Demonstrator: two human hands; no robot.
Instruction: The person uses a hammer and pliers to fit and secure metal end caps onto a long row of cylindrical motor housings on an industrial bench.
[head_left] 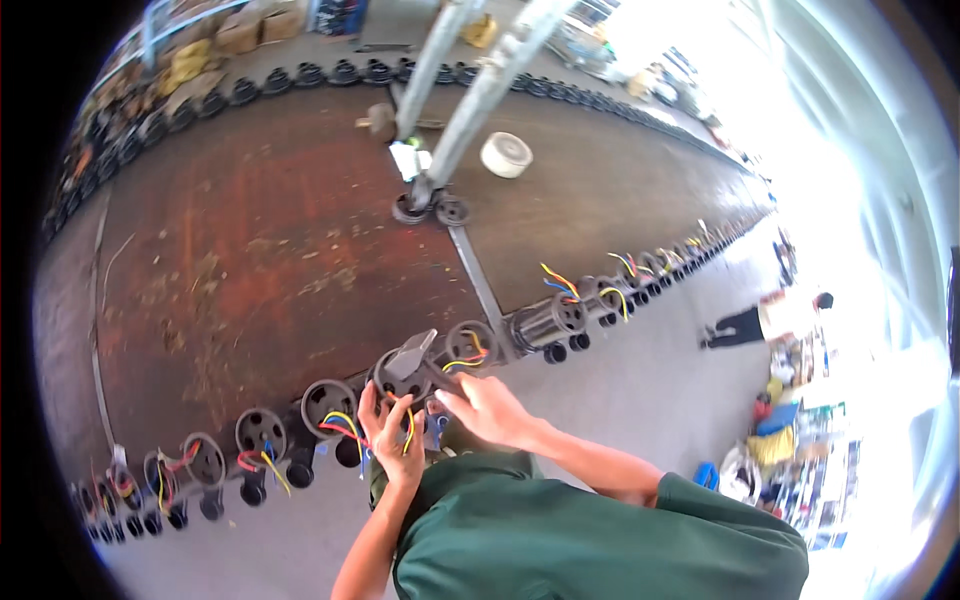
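At the near rim of the big brown desk point(250, 260), the person in the green shirt bends over one round dark motor part point(402, 378) that sits in a long row of the same parts point(262, 432) along the curved edge. The left hand point(395, 440) is clenched from below around the part's lower side, with thin yellow and red wires point(408, 425) trailing between its fingers; the right hand point(485, 408) comes across from the right with its grip closed on what looks like a dark tool or handle point(440, 376) laid against the part, though I cannot tell exactly what it pinches. A pale grey flap point(412, 352) stands tilted on top of the part. To my eye the part is stiff metal and fairly heavy for its bulk, not fragile, best held by its round body or rim; the wires are soft, light and easily snagged, so they are no place to pull. Containers: I see none near the hands. Far back on the desk lies a white roll, perhaps tape point(506, 154), beside slanting metal poles point(470, 90) that stand on dark feet. Cardboard boxes point(250, 28) sit beyond the far rim, contents too small to tell. Off to the right another person point(765, 320) is on the pale floor point(640, 400) near crowded shelves
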